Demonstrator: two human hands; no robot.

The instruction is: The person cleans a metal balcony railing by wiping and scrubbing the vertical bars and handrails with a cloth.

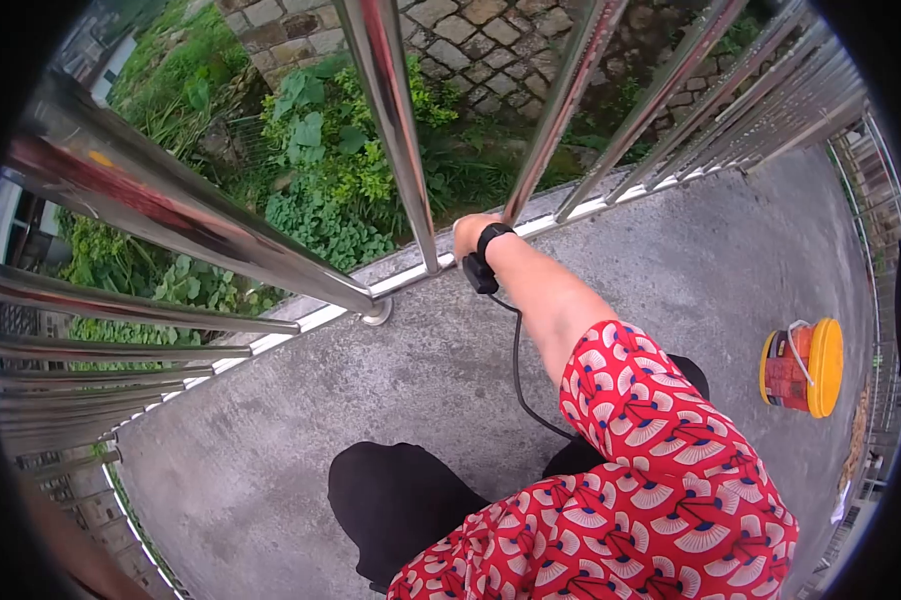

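My right hand (473, 233) reaches down to the white bottom rail (410, 275) of a shiny metal railing, between two upright bars. Its back looks rounded and the fingers curl down out of sight, so whatever they may hold is hidden. Just left of the hand stands a metal bar (395, 130); another bar (560, 115) rises behind the wrist. A black strap with a small black device (478, 272) is round the wrist, and a black cable (517, 360) runs from it toward my body. My left hand is out of view.
A yellow bucket (825, 368) with a white handle lies tilted in view on the grey concrete floor (270, 430) at the right. A thick metal post (200, 210) slants across the left. Green plants (315, 150) and a stone-block surface (480, 50) lie beyond the railing.
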